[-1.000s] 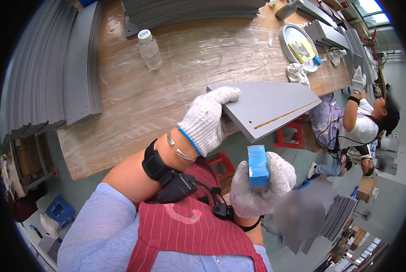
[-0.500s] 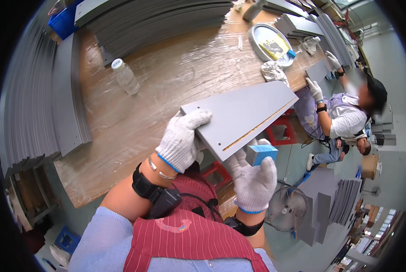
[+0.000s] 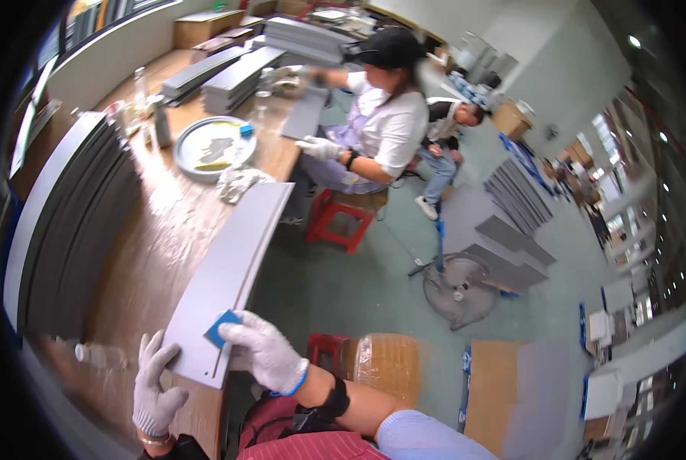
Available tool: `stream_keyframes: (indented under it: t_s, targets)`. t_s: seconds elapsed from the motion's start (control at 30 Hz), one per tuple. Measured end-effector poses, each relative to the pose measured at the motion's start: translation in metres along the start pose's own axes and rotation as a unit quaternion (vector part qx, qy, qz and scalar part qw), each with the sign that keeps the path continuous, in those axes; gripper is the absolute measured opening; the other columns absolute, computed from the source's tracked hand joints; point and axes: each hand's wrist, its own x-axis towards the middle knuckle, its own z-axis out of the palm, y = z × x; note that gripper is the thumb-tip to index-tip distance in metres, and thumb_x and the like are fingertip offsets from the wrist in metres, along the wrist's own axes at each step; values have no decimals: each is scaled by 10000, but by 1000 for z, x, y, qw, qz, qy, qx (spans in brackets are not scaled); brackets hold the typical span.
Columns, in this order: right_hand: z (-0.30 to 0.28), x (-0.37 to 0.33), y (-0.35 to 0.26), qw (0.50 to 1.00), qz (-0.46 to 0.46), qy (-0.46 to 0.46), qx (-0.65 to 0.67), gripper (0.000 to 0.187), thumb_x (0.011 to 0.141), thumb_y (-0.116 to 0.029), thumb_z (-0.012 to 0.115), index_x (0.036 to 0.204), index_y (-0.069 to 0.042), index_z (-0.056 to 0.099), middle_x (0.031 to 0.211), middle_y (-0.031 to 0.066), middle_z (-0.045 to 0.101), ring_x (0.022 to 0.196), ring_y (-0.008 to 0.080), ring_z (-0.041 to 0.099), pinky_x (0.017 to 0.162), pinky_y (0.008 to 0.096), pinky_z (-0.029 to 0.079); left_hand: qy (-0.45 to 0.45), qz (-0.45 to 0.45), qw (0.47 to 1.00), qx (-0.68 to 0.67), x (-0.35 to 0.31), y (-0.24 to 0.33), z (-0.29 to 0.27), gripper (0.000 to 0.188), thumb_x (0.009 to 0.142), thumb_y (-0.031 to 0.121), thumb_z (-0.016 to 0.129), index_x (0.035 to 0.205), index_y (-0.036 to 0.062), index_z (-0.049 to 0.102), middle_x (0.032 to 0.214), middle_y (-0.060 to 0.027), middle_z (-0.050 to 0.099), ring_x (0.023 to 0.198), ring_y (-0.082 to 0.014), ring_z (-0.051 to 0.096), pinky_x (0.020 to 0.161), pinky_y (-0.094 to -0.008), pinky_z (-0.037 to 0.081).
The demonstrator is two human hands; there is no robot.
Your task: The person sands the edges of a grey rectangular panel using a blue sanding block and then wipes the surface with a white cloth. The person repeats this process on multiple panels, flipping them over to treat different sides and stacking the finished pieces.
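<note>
A long grey board (image 3: pixel 224 268) lies along the table's right edge, with a narrow slot along its right side and small holes near its near end. My right hand (image 3: pixel 270 356), in a white knit glove, grips a small blue block (image 3: pixel 222 328) between thumb and fingers, at the board's near end. My left hand (image 3: pixel 157 395), also gloved, is open with its fingers apart beside the board's near left corner. Whether its fingertips touch the board, I cannot tell.
Stacked grey panels (image 3: pixel 75 245) stand on the left of the film-covered table (image 3: pixel 147 268). Ahead are a round tray (image 3: pixel 186 169) with yellow residue, a white rag (image 3: pixel 239 184) and a clear bottle (image 3: pixel 101 355) nearer. A co-worker (image 3: pixel 393 115) sits beyond; red stools and a fan (image 3: pixel 459 291) stand right.
My view has swung right. The left hand has let go of the board's corner and spread its fingers. My right hand has brought the blue block from beside the board to its near end.
</note>
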Motion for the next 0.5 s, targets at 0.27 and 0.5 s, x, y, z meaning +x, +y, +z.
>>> stream_keyframes:
  t_s: [0.27, 0.5]
  targets:
    - [-1, -1, -3, 996, -24, -39, -81, 320, 964, -265, 626, 1258, -162, 555, 1050, -35, 637, 927, 85, 606, 801, 335, 529, 89, 157, 972, 148, 30, 7, 40, 387, 804, 58, 663, 1185, 21, 607, 1104, -166, 626, 973, -324, 643, 852, -380, 510]
    - [11, -18, -24, 987, -121, -92, -43, 374, 963, -174, 644, 1297, -79, 507, 1013, -8, 576, 802, 47, 541, 664, 197, 493, 254, -137, 918, -272, 28, 20, 50, 473, 964, 293, 643, 1208, -109, 588, 1046, -226, 680, 814, -286, 688, 675, -383, 592]
